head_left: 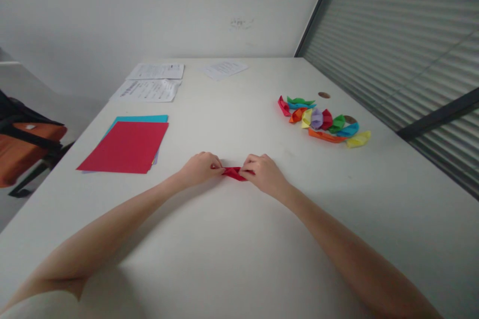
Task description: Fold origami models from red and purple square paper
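A small folded red paper piece (234,173) lies low over the white table (224,239), between my two hands. My left hand (201,167) pinches its left end with thumb and fingers. On the other side, my right hand (265,173) is closed on the right end, and the fingertips cover part of the paper. To the left lies a stack of square coloured sheets with a red sheet (125,147) on top. Blue paper (142,118) shows behind it, with slivers of other colours at the right edge.
Several folded paper pieces in many colours, among them a purple one (316,118), sit together at the right. Printed sheets (149,90) and another printed page (224,69) lie toward the back wall. An orange chair (32,142) stands left of the table; blinds (404,45) line the right.
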A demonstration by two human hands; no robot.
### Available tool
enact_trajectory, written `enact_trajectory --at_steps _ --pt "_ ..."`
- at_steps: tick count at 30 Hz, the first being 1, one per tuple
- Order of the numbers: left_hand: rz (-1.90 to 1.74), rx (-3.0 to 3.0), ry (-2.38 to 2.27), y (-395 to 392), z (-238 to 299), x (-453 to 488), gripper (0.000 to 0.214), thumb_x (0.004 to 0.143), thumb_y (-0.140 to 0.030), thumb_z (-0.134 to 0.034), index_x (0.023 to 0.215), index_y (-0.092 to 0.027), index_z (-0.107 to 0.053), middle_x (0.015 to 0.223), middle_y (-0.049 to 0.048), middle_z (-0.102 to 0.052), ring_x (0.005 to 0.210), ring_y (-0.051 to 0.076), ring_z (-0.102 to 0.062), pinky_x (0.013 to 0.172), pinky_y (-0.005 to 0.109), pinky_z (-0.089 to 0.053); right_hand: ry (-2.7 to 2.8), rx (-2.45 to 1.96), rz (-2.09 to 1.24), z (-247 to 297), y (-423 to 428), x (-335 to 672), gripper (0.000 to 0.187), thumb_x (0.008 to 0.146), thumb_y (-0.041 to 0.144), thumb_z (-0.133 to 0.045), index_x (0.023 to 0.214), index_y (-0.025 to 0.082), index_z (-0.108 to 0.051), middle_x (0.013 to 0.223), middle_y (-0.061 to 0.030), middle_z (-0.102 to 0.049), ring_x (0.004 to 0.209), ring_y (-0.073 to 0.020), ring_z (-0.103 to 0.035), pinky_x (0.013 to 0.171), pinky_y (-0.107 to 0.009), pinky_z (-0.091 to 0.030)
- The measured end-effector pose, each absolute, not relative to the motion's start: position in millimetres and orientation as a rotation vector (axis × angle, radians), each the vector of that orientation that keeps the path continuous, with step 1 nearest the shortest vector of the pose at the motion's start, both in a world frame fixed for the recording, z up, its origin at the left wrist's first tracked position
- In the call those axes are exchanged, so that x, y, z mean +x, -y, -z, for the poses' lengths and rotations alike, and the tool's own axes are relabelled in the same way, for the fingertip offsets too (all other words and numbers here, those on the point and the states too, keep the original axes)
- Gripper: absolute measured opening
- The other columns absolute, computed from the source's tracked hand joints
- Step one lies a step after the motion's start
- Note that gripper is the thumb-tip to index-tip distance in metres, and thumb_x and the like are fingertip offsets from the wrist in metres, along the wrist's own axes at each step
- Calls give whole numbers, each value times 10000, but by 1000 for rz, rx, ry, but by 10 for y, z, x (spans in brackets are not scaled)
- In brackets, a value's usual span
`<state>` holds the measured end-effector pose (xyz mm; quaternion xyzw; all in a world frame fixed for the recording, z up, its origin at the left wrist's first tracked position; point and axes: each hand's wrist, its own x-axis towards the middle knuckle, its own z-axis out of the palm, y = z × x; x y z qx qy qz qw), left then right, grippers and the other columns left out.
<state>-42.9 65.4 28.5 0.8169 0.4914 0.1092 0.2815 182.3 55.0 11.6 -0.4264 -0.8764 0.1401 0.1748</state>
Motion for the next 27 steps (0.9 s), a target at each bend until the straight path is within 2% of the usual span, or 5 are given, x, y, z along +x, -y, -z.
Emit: enact_trajectory --at_steps 8,15,21,27 --pt "-236 2218 -1186 -770 -274 -492 217 795 -223 -559 716 -180 -757 703 5 -708 579 107 -529 574 227 -365 2515 -1193 -427 -128 -662 1851 116 849 212 -664 802 239 -767 857 -13 -706 747 -144 -625 719 -310 -393" --pt "-267 2295 -1126 -829 -343 -469 162 773 -175 -611 676 -182 -740 826 34 -698 663 115 -583 651 226 -421 2590 -1198 -367 -142 -726 1871 70 811 210 -703 785 239 -761 883 -27 -711 844 -202 -576 745 -346 -379" --pt "-390 2327 -1087 -805 -321 -464 121 784 -168 -635 739 -189 -745 896 38 -689 680 114 -590 650 226 -436 2552 -1144 -323 -112 -720 1861 75 838 237 -687 813 232 -757 886 -42 -692 872 -201 -542 763 -353 -362" --pt "-289 2394 -1099 -854 -290 -481 173 811 -164 -593 771 -210 -755 913 24 -705 761 134 -627 718 239 -441 2536 -1222 -302 -120 -699 1847 81 840 234 -684 858 246 -762 900 -38 -693 895 -208 -530 775 -353 -338"
